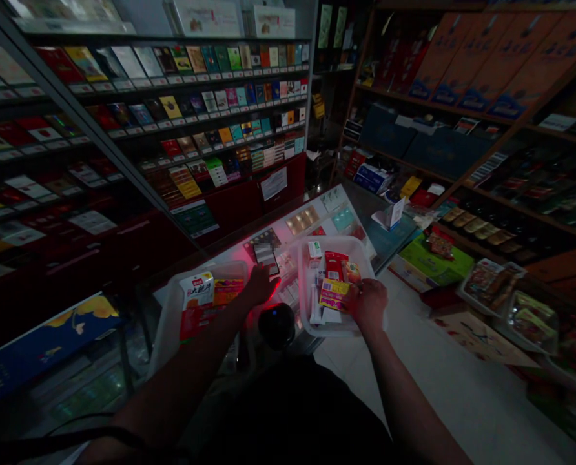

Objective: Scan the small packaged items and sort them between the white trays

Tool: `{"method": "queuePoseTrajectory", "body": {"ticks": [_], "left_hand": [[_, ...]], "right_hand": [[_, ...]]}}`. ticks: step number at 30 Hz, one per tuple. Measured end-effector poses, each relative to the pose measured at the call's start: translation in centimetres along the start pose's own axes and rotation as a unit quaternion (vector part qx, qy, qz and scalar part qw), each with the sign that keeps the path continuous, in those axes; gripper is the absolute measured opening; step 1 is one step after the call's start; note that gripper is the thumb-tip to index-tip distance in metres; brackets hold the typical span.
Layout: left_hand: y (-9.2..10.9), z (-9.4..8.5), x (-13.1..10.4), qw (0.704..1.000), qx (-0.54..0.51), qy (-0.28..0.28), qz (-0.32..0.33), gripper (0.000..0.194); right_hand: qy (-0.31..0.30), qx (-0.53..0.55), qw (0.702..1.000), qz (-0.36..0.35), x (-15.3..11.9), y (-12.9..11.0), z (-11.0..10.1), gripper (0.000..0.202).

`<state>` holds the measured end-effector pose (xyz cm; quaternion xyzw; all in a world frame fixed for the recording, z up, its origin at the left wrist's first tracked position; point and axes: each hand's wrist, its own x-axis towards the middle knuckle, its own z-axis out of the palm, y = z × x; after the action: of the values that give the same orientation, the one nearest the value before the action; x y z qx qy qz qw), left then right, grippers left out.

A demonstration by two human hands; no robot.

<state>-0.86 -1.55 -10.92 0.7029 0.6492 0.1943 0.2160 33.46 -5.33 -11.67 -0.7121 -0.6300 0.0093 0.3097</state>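
A rounded black device is standing between a white plastic left tray and a white plastic right tray, probably keeping both within reach. The right hand is pinching a flat yellow-and-pink packet inside the right tray. The left hand is reaching beside a dark rectangular phone; whether its fingers are gripping anything, one cannot tell.

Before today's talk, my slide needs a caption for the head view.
Shop counter: right hand at a white tub of packets, left hand edged in red light.
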Motion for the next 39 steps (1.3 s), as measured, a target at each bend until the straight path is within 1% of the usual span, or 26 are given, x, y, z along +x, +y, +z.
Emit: {"method": "queuePoseTrajectory", "body": {"ticks": [2, 4, 8, 13, 18, 27, 33, 36, 39], "left_hand": [[0.5, 0.2, 0.9, 0.995, 0.086, -0.044, -0.021, 0.047], [0.9, 0.4, 1.9, 0.987, 0.139, -0.072, -0.040, 0.046], [1.3, 0.8, 3.2, 0.980, 0.164, -0.089, -0.068, 0.044], [1.3, 0.6, 4.0, 0.966, 0.206, -0.107, -0.114, 0.059], [1.3, 0.6, 4.4, 0.955, 0.242, -0.136, -0.103, 0.062], [0.7, 1.7, 4.8, 0.962, 0.232, -0.100, -0.100, 0.068], [0.8, 1.7, 4.9, 0.965, 0.227, -0.093, -0.098, 0.062], [0.8, 1.7, 4.8, 0.971, 0.217, -0.062, -0.080, 0.059], [0.8, 1.1, 4.7, 0.980, 0.193, -0.010, -0.049, 0.055]], "right_hand": [[0.006, -0.045, 0.999, -0.004, -0.2, -0.3, 0.3, 0.027], [0.001, -0.078, 0.997, -0.006, -0.3, -0.5, 0.3, 0.029], [-0.005, -0.091, 0.996, -0.011, -0.7, -0.6, 0.1, 0.031], [0.017, -0.068, 0.997, -0.031, -1.5, -0.2, -0.5, 0.034], [0.028, -0.056, 0.997, -0.052, -1.7, 0.3, -0.9, 0.033], [0.034, -0.034, 0.998, -0.038, -2.4, 0.6, -1.3, 0.031], [0.037, -0.026, 0.998, -0.043, -2.4, 0.6, -1.4, 0.030], [0.041, -0.012, 0.998, -0.043, -2.3, 0.5, -1.5, 0.029], [0.039, 0.001, 0.999, -0.037, -2.1, 0.4, -1.7, 0.031]]}}
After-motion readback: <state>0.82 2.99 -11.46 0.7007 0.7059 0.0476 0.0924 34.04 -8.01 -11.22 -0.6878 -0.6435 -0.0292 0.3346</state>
